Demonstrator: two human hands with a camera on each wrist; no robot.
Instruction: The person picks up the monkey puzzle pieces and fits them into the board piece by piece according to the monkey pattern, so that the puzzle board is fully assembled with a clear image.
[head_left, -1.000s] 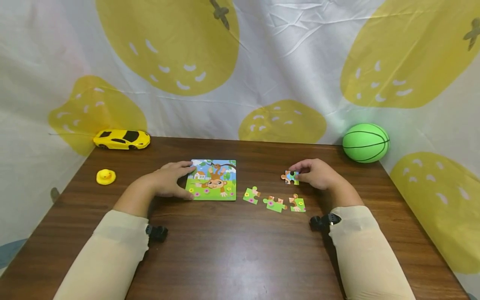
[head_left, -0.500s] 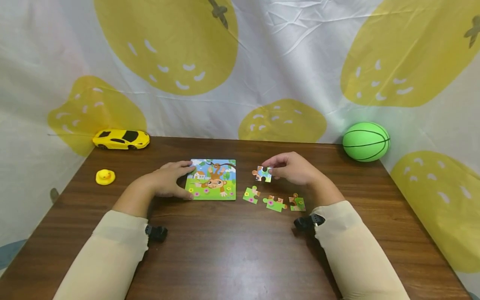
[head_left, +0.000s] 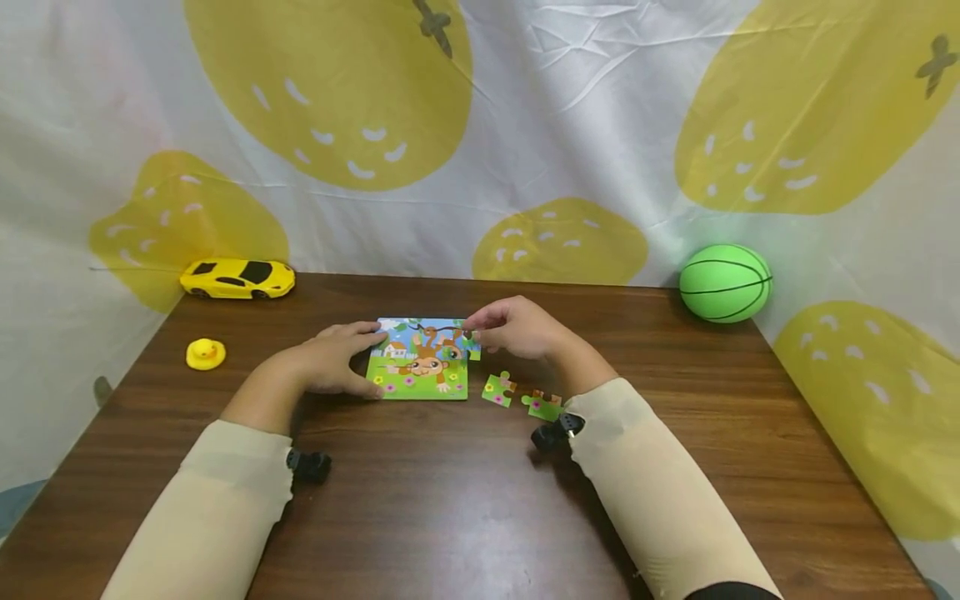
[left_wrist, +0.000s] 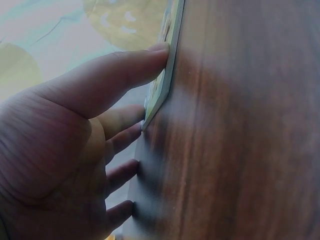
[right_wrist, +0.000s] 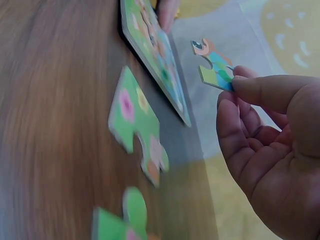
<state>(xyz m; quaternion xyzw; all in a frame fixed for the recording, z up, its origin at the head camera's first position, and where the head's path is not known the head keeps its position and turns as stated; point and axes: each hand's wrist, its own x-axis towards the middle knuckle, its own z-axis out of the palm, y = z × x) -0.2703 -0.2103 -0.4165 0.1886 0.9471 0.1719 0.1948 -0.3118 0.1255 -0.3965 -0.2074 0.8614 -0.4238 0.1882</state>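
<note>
My left hand [head_left: 330, 358] rests along the left edge of a square monkey jigsaw puzzle board [head_left: 420, 387], fingers and thumb spread. In the left wrist view, the thumb presses the board's edge [left_wrist: 168, 82] and the fingertips lie at and beside its corner. My right hand [head_left: 525, 329] pinches a puzzle piece [right_wrist: 220, 67] between thumb and fingers; it shows an eye, blue and green. From the head, this piece overlaps the board's upper right side. Two loose puzzle pieces lie right of the board: one with flowers [head_left: 497, 389], another [head_left: 542, 405] close to the right wrist.
A yellow toy car [head_left: 237, 278] stands at the back left, with a yellow rubber duck [head_left: 205, 354] in front of it. At the back right corner sits a green ball [head_left: 725, 283]. A fruit-print cloth [head_left: 360, 233] hangs behind the brown table [head_left: 420, 517].
My right hand has carried the pinched puzzle piece leftward from the table's right side to the board. Its forearm now covers the rightmost loose piece. The left hand stays at the board's edge.
</note>
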